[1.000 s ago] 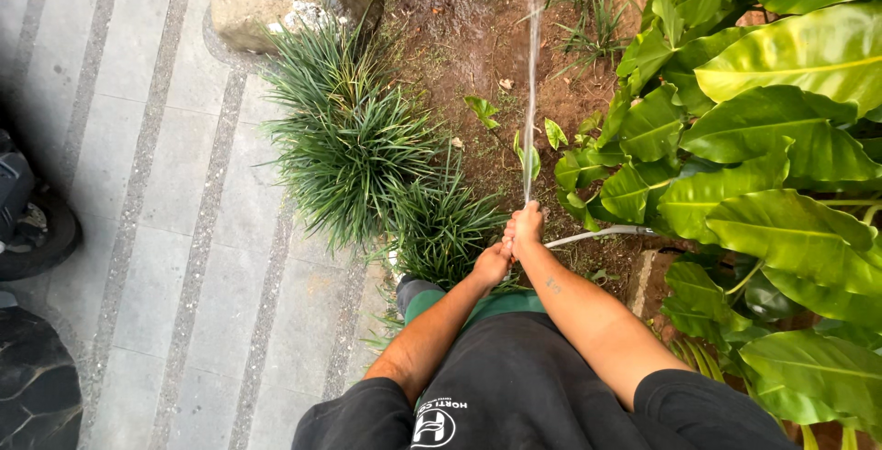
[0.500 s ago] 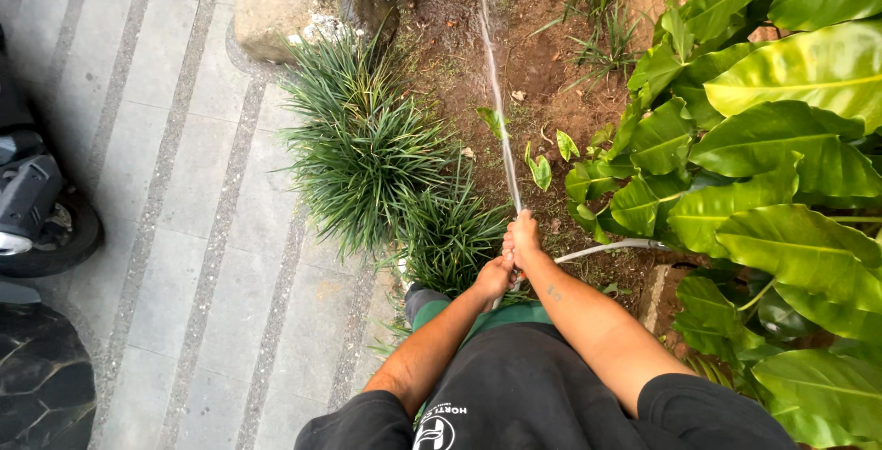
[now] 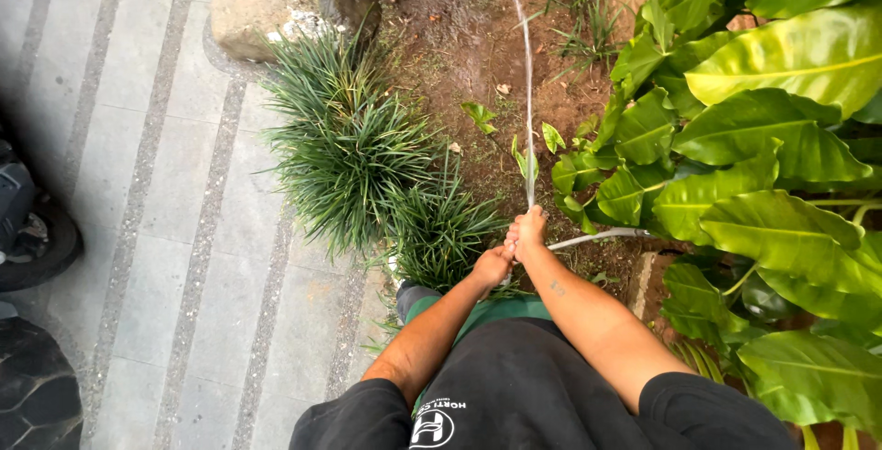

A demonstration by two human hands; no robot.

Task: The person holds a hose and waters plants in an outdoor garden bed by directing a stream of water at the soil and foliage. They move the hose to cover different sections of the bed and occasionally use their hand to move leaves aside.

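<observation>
A: Item list, L to R pls. Far left?

B: Dark wheel (image 3: 37, 243), left edge, mid frame, partly cut off. Below it a dark patterned slab (image 3: 32, 390), lower left corner. Both sit on grey paving (image 3: 165, 184) w/ pale stripes, covers the left third.

A: Next?

B: Large rock (image 3: 276, 5), upper left-centre, at the edge of the soil. Below it, grass clumps (image 3: 354, 151), thin dark-green blades, centre-left, spilling onto the paving.

A: Hands?

B: Left hand (image 3: 491, 266), centre frame, grip closed, fingers curled; can't tell exactly what's inside, it sits touching the right hand. Right hand (image 3: 527, 232), just right and slightly higher, grip closed round the end of a hose (image 3: 597, 236). Hose = thin, pale, runs from the fist off to the right, under the leaves.

A: Water?

B: Water jet (image 3: 527, 110), narrow stream, goes from the right fist up the frame, bends left near the top edge. Lands on bare soil (image 3: 450, 46), upper centre, looks dark/wet there.

A: Right side?

B: Small seedlings (image 3: 551, 138) beside the jet, centre. Then big broad-leaf plants (image 3: 763, 138), bright green/yellow-green, fill the right third top to bottom.

A: Bottom?

B: Person's own dark shirt (image 3: 524, 395), lower centre, green cloth above it.
</observation>
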